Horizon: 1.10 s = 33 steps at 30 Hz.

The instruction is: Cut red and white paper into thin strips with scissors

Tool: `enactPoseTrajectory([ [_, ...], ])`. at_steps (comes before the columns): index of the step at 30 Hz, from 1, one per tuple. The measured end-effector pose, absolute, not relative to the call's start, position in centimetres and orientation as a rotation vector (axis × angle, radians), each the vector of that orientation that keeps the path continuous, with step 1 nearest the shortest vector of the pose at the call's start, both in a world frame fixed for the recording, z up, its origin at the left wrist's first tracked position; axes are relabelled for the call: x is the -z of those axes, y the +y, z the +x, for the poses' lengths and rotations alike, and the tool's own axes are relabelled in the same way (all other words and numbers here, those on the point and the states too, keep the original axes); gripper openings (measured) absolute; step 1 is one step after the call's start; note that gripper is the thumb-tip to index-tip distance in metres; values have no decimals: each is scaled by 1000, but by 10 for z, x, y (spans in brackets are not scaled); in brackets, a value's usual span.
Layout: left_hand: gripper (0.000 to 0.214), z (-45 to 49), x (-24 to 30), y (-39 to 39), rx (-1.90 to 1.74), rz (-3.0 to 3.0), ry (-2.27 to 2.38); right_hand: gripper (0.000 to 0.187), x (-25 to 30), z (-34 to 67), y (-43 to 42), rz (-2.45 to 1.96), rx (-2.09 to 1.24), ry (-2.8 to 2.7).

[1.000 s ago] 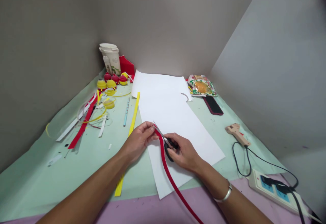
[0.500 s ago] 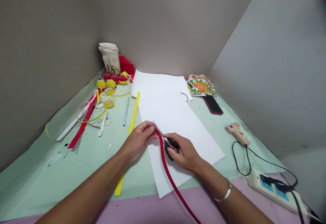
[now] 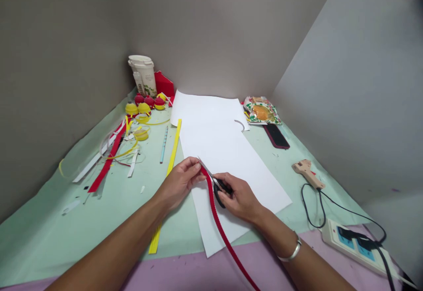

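My left hand (image 3: 185, 180) pinches the upper end of a long red strip (image 3: 218, 222), which hangs down across the white paper and out past the bottom edge of the view. Black-handled scissors (image 3: 217, 194) are gripped in my right hand (image 3: 239, 196), their blades pointing up and left along the strip's held end. Whether the blades close on the strip I cannot tell. Under both hands lies the large white paper sheet (image 3: 224, 145). A yellow strip (image 3: 174, 147) runs beneath my left forearm.
Red, white and yellow strips (image 3: 107, 169) lie at left, near small red and yellow ornaments (image 3: 143, 108) and a white bucket (image 3: 145, 77). A blue pencil (image 3: 164, 145) lies closer in. On the right are a phone (image 3: 276, 136), snack packet (image 3: 262, 111), glue gun (image 3: 308, 173) and power strip (image 3: 358, 247).
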<state>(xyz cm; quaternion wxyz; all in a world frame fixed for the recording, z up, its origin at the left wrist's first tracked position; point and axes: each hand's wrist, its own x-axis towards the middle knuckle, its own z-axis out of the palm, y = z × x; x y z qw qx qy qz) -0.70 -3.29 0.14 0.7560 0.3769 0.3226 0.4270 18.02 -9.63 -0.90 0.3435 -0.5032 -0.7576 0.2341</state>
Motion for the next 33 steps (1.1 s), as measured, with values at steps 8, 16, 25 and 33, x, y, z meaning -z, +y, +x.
enactPoseTrajectory([
  [8,10,-6,-4,-34,-945,791,709,42,11,182,-96,-1285,-622,-1966],
  [16,11,-7,-3,-33,-943,780,710,42,11,181,-97,-1295,-616,-1969],
  [25,11,-7,-3,-33,-941,776,708,41,11,181,-97,-1282,-612,-1964],
  [33,10,-7,-2,-33,-941,776,711,42,11,181,-96,-1292,-656,-1957],
])
